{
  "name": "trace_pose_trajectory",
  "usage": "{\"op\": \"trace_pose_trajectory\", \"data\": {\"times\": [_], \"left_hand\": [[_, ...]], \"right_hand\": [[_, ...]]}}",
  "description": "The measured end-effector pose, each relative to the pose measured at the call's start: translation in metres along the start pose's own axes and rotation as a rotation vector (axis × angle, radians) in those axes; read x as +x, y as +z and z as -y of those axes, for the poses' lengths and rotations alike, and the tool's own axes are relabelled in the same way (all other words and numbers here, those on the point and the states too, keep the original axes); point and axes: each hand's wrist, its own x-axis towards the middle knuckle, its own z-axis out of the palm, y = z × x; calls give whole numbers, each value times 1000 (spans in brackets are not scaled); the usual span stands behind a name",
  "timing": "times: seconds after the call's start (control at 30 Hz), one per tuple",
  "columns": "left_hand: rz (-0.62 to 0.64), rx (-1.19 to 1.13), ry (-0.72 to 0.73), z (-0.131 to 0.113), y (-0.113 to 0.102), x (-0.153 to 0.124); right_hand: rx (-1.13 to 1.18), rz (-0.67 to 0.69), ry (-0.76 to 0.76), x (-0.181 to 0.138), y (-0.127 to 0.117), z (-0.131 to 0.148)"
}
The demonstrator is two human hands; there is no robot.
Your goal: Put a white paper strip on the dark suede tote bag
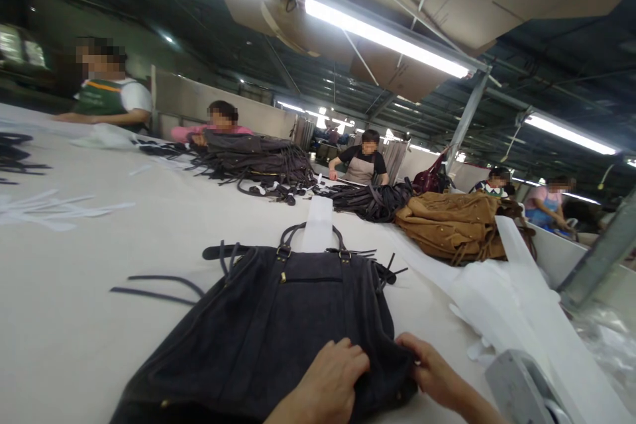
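Observation:
A dark suede handbag lies flat on the white table in front of me, its handles pointing away. A white paper strip is wrapped around the handles. My left hand presses on the bag's near right corner with curled fingers. Beside it, my right hand grips the bag's right edge at that same corner. A loose dark strap trails on the table to the left of the bag.
A tan suede bag lies at the right, with white paper sheets beside it. Piles of dark bags and straps sit farther back. Several other people work along the far side of the table. A grey metal part is at the lower right.

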Motion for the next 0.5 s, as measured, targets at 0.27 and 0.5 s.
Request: {"op": "trace_pose_trajectory", "data": {"times": [0.27, 0.5], "left_hand": [[57, 8, 23, 4, 17, 3], [34, 24, 6, 6, 20, 2]], "right_hand": [[-386, 234, 125, 17, -34, 74], [-245, -66, 153, 45, -4, 69]]}}
